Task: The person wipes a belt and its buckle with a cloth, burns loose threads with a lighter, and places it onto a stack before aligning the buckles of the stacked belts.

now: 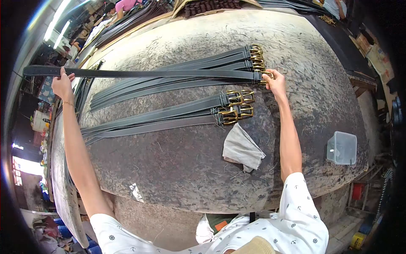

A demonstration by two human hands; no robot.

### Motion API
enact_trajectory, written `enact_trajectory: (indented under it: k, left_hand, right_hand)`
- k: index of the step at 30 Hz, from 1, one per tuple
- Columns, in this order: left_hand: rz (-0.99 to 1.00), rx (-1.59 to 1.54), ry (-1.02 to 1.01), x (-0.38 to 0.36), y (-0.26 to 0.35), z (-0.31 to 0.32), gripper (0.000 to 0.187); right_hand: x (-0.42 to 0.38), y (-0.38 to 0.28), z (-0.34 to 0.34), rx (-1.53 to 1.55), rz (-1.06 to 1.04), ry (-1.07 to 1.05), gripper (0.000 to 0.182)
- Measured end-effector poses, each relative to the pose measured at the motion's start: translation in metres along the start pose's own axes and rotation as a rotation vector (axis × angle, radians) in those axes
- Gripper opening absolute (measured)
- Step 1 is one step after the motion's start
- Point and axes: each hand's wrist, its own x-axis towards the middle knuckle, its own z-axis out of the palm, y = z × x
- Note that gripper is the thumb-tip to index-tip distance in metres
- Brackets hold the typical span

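A black leather belt [169, 74] stretches between my two hands, above a row of other belts. My left hand [63, 86] grips it near its rounded tip end, at the table's left side. At the other end, my right hand [275, 83] is closed on the brass-coloured buckle. Beneath lies a fanned group of black belts [144, 92] with their buckles [256, 55] lined up on the right. Closer to me is a second bundle of belts [169, 113], its brass buckles [230, 115] overlapping in a cluster.
A crumpled grey cloth [242, 148] lies on the worn, scuffed table [182, 178]. Near its right edge stands a clear plastic box [342, 149]. Dark strips [135, 19] are piled beyond the far edge. Part of another person [125, 6] shows at the upper left.
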Motion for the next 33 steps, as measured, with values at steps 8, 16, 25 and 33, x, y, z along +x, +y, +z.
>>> enact_trajectory:
  k: [8,16,25,33]
  left_hand:
    - [0.131,-0.021,0.203,0.010,-0.003,-0.033,0.040]
    - [0.109,0.216,0.397,-0.007,-0.009,-0.053,0.034]
    - [0.279,0.565,0.445,0.052,-0.107,-0.020,0.060]
    - [-0.179,-0.043,0.364,-0.011,-0.132,0.052,0.022]
  right_hand:
    - [-0.011,0.011,0.006,0.028,-0.006,0.135,0.038]
    - [-0.015,0.004,0.011,-0.018,-0.100,0.183,0.056]
    - [-0.011,0.018,0.011,-0.286,-0.220,0.152,0.064]
    - [-0.004,0.024,0.007,-0.124,-0.094,0.054,0.062]
